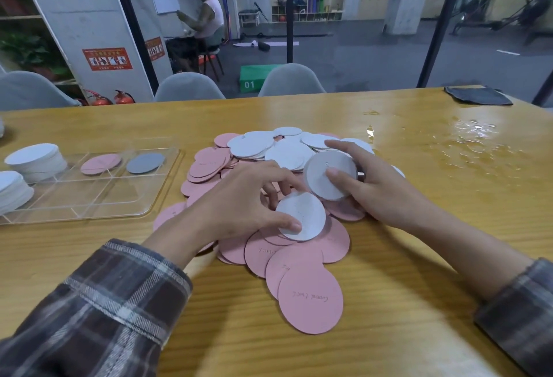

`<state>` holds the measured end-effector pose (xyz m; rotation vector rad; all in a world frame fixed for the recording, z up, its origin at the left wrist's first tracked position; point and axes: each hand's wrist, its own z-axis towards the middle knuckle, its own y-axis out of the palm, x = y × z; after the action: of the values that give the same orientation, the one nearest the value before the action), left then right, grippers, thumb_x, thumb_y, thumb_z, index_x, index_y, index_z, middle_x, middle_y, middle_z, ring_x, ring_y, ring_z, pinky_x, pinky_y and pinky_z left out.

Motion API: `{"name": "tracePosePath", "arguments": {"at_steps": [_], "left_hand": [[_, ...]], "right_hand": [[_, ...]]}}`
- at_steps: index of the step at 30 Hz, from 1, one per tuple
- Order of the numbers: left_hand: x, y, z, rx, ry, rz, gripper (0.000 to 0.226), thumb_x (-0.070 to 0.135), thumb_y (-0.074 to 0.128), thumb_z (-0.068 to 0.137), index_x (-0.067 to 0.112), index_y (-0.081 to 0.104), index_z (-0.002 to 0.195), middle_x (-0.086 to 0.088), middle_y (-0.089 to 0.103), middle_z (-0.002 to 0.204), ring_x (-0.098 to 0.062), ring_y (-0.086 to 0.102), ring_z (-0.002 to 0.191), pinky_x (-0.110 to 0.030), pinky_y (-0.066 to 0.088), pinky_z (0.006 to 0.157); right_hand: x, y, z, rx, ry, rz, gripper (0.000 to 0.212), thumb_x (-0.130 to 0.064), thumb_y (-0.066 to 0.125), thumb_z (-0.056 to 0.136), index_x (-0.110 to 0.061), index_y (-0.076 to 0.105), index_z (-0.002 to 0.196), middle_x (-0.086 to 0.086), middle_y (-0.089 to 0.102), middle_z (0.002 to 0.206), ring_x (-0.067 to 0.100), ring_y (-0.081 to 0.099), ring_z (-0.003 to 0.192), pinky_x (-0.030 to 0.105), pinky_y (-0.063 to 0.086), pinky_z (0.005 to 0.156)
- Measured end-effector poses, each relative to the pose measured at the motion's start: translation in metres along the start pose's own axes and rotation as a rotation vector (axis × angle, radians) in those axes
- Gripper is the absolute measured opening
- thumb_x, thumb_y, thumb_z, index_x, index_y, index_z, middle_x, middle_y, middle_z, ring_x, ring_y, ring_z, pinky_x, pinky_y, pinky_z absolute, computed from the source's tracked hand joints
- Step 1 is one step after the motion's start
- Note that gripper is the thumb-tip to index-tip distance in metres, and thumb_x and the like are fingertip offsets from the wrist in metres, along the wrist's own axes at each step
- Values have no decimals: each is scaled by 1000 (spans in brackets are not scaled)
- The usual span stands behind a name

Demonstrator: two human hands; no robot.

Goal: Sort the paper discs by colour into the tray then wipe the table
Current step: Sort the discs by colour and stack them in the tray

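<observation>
At left centre the tray [143, 212] holds white stacks [36, 161], a pink disc [101, 163] and a grey disc [145, 163]. Mid-frame, the left hand [239, 206] pinches a white disc [302, 215] over the pile [299, 260] on the counter [419, 257]. The right hand [368, 188] clasps a small stack [329, 174]. Discs look light, thin and slippery, so they are best pinched at the rim. A cloth [477, 95] lies upper right.

Left sleeve [104, 302]: plaid flannel, dark brown and grey, pale woven cross-stripes, seamed cuff. Right sleeve [520, 317]: same plaid, blurred at frame edge. Forearms bare beyond cuffs; left hand [239, 200] and right hand [371, 188] bare.
</observation>
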<state>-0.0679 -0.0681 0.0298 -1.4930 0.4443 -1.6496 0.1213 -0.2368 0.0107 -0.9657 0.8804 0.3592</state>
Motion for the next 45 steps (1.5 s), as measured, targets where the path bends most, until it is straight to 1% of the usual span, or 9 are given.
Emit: {"name": "tracePosePath", "arguments": {"at_steps": [4,10,15,20,24,27,32,37,45], "left_hand": [[1,-4,2,94,-16,-199,36,11,93,73,28,81,103,5,72,87,-16,67,77,-24,57,74],[-3,7,5,282,-80,-377,19,12,92,76,15,80,89,-3,76,82,-18,72,78,-34,61,75],[0,24,8,417,-52,-349,19,15,92,76,22,81,90,3,77,85,-15,73,83,-27,58,74],[5,29,8,486,-33,-308,19,19,92,76,23,80,90,3,75,83,-11,70,80,-18,56,72],[-4,24,11,511,-6,-209,11,20,85,86,21,80,95,6,74,90,-10,70,85,-18,54,71],[-25,19,16,485,8,37,18,25,78,92,22,78,110,11,71,108,-6,66,101,-27,55,87],[-37,16,28,318,-44,248,50,34,74,95,16,63,140,3,59,145,-17,50,137,-33,38,116],[-31,15,44,208,-85,355,63,41,72,94,22,53,151,7,42,162,-14,34,150,-35,30,122],[-32,11,42,180,-50,341,51,44,72,86,26,69,134,6,65,138,-19,54,130,-37,44,111]], "right_hand": [[0,1,1,-36,-21,2,39,-37,57,103,-39,52,142,-16,67,119,6,68,101,25,53,78],[-6,8,0,-127,64,221,31,-30,42,110,-33,56,138,3,53,73,17,48,53,21,42,47],[-18,13,-5,-165,98,226,32,-37,39,110,-34,58,136,0,56,85,15,50,60,21,42,52],[-16,13,-7,-186,11,67,40,-33,58,103,-31,52,142,-21,61,94,-9,59,69,9,43,58],[-10,9,-3,-105,41,39,38,-34,59,102,-38,53,140,-17,65,103,0,64,80,24,49,71],[-4,2,0,-30,24,-69,39,-37,57,103,-38,52,141,-13,65,123,11,65,109,35,53,91],[6,-4,5,30,56,-132,37,-46,54,99,-44,52,136,-14,64,121,21,61,110,41,47,100],[12,-6,8,39,51,-119,37,-50,52,96,-49,51,133,-15,64,119,23,61,111,42,52,93],[15,-7,9,55,73,-115,34,-45,53,99,-45,53,133,-14,64,116,20,60,107,33,47,83]]}}
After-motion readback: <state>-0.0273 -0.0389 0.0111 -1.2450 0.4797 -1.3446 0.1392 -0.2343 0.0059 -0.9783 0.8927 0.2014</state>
